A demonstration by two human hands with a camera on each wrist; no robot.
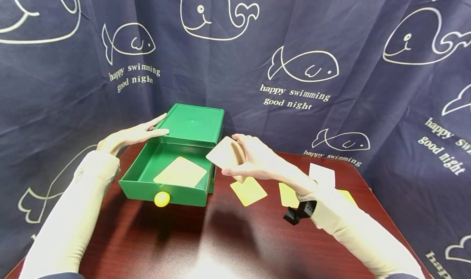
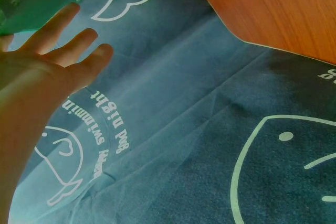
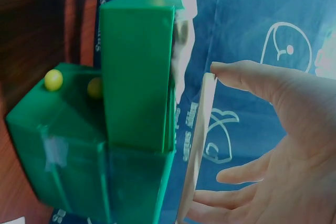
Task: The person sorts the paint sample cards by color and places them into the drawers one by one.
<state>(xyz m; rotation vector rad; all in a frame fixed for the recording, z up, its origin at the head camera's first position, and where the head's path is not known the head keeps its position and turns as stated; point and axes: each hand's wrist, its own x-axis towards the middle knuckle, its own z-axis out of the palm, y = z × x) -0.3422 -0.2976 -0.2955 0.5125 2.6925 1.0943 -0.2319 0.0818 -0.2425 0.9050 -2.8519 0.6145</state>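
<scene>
A green drawer box (image 1: 195, 123) stands on the table with its top drawer (image 1: 147, 189) pulled out. Inside the drawer lies a pale square board (image 1: 180, 172). The left hand (image 1: 136, 135) touches the left side and top edge of the box, its fingers fairly straight; the left wrist view catches that hand (image 2: 58, 61) against a green surface. The right hand (image 1: 257, 156) pinches another pale square board (image 1: 223, 153), tilted, just right of the drawer. Seen from the right wrist, this board (image 3: 198, 145) shows its thin edge between thumb and fingers.
On the reddish-brown table (image 1: 257, 246), yellow squares (image 1: 249, 191) and a white square (image 1: 322, 175) lie to the right, partly behind the right arm. Yellow round knobs (image 3: 53, 80) show on lower drawers. A dark blue printed curtain (image 1: 235, 66) surrounds the table.
</scene>
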